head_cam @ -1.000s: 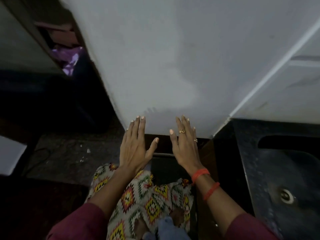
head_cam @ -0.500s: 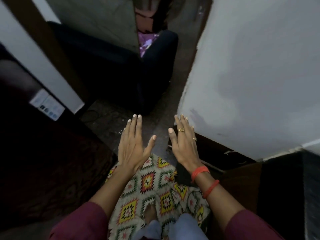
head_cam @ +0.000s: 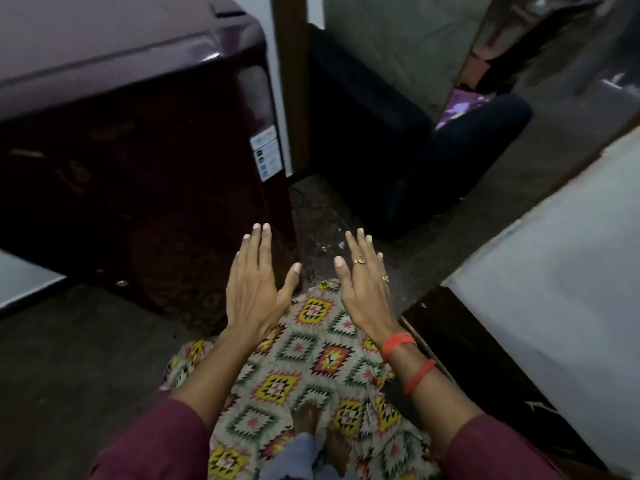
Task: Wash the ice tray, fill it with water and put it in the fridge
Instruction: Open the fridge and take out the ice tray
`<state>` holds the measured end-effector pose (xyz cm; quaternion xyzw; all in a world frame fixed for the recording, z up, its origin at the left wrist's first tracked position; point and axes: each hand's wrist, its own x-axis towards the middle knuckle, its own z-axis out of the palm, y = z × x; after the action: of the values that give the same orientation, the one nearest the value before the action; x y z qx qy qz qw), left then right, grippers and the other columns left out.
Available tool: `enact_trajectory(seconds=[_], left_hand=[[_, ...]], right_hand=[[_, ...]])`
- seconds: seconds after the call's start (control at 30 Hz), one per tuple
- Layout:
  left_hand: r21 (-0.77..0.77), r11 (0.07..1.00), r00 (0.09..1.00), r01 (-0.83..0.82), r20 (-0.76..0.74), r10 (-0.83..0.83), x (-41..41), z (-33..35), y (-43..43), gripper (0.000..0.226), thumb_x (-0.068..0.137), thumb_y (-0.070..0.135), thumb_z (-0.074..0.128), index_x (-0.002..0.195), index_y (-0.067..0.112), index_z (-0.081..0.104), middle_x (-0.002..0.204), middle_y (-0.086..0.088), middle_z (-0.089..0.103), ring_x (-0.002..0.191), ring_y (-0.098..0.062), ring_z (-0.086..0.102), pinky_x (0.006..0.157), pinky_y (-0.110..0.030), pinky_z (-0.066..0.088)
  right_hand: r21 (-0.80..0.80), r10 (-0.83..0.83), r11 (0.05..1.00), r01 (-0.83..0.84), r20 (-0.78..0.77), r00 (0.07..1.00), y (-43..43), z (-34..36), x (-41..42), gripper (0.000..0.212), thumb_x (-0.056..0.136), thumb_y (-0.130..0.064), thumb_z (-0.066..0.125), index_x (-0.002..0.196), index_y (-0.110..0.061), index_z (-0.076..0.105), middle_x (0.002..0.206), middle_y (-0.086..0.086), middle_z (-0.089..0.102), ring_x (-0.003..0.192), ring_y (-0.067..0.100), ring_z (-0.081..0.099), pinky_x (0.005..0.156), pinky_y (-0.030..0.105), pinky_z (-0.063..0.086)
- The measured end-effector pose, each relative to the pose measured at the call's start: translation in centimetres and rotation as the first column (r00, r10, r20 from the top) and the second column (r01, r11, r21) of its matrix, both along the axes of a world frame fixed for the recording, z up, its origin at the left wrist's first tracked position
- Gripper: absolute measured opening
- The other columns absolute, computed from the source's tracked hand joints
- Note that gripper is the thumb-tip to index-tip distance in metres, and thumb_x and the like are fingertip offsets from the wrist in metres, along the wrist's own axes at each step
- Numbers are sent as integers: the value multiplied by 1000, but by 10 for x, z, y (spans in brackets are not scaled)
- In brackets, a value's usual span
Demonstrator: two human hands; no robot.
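Both hands are out in front, palms down, holding nothing. L hand (head_cam: 254, 289) is flat w/ fingers straight and close together, thumb splayed toward the R. R hand (head_cam: 363, 289) is the same: fingers straight, slightly fanned, thumb out toward the L hand. A small gap sits btwn the two thumbs. R hand has a gold ring (head_cam: 360, 260) on one finger, and red bands (head_cam: 398, 342) sit round that wrist. Maroon sleeves (head_cam: 156, 445) are pushed up both forearms.

Fridge (head_cam: 138, 150) stands ahead and to the L, a dark maroon cabinet w/ a glossy top and its door closed. L hand's fingertips line up w/ its lower R corner; can't tell if they touch it. R hand is well apart from it, out over the dark floor (head_cam: 69, 358). A pale sticker (head_cam: 266, 155) sits near the fridge's R edge, above the L hand.

Just R of the fridge a wooden post (head_cam: 291, 81) runs up, and beyond that sits a dark armchair (head_cam: 398, 150) w/ a purple cloth (head_cam: 457, 105) behind it. To the R of the R hand a big white panel (head_cam: 554, 254) tilts across. Below the hands hangs a patterned garment (head_cam: 311, 368) in yellow, red and green, w/ a bare foot (head_cam: 306, 417) showing under it.
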<state>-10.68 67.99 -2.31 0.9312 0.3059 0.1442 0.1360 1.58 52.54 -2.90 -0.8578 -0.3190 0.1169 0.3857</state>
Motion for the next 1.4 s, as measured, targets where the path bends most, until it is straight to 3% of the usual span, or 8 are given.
enact_trajectory(seconds=[0.23, 0.37, 0.53, 0.7, 0.83, 1.13, 1.27, 1.4], left_hand=[[1, 976, 976, -217, 3, 217, -68, -5, 26, 84, 99, 67, 28, 162, 13, 12, 168, -9, 16, 155, -25, 17, 122, -45, 29], [0, 948, 948, -317, 9, 317, -107, -8, 43, 83, 99, 67, 28, 162, 15, 10, 168, -8, 15, 155, -25, 16, 123, -43, 27], [11, 915, 914, -404, 49, 403, -148, -4, 80, 82, 100, 64, 32, 161, 14, 13, 168, -9, 18, 155, -25, 18, 122, -43, 27], [31, 888, 883, -459, 121, 453, -184, 9, 133, 79, 99, 59, 38, 161, 13, 17, 167, -9, 22, 153, -26, 22, 121, -44, 29], [67, 883, 877, -464, 176, 447, -212, 25, 176, 77, 100, 54, 45, 160, 15, 19, 166, -9, 23, 152, -26, 24, 121, -45, 30], [153, 875, 864, -459, 305, 400, -257, 69, 256, 72, 102, 45, 50, 159, 11, 22, 164, -12, 26, 151, -25, 26, 119, -43, 32], [172, 888, 869, -427, 351, 350, -260, 88, 279, 72, 102, 45, 48, 159, 10, 23, 164, -13, 26, 152, -24, 25, 121, -39, 29], [192, 899, 871, -394, 391, 298, -253, 106, 293, 71, 102, 46, 48, 158, 10, 25, 164, -13, 27, 151, -25, 27, 119, -38, 30]], right_hand=[[7, 223, 975, -222, -35, 974, 56, 0, -34, 61, 108, -52, 28, 162, -25, 19, 171, -7, 3, 155, 3, -7, 125, 28, -5], [24, 316, 949, -315, -89, 945, 87, 4, -63, 61, 107, -54, 30, 161, -27, 23, 170, -5, 12, 156, 9, 6, 128, 38, 12], [37, 397, 917, -396, -161, 904, 137, 7, -100, 60, 106, -58, 28, 159, -30, 27, 165, -2, 29, 152, 15, 26, 121, 48, 30], [85, 449, 893, -442, -240, 861, 197, 12, -142, 60, 105, -58, 28, 157, -29, 32, 161, 0, 37, 146, 16, 37, 119, 40, 34], [113, 457, 889, -444, -282, 843, 242, 17, -170, 55, 107, -52, 32, 154, -23, 39, 158, 3, 44, 142, 17, 44, 111, 25, 34], [154, 454, 891, -428, -278, 846, 332, 44, -217, 49, 109, -43, 35, 150, -19, 47, 149, 4, 54, 132, 10, 50, 103, 20, 34], [177, 442, 896, -407, -268, 856, 357, 54, -232, 49, 109, -44, 34, 148, -19, 50, 149, 3, 54, 140, 19, 46, 104, 18, 30], [211, 426, 904, -372, -362, 829, 375, 65, -243, 53, 109, -48, 31, 148, -17, 49, 151, 6, 52, 142, 22, 44, 101, 19, 29]])
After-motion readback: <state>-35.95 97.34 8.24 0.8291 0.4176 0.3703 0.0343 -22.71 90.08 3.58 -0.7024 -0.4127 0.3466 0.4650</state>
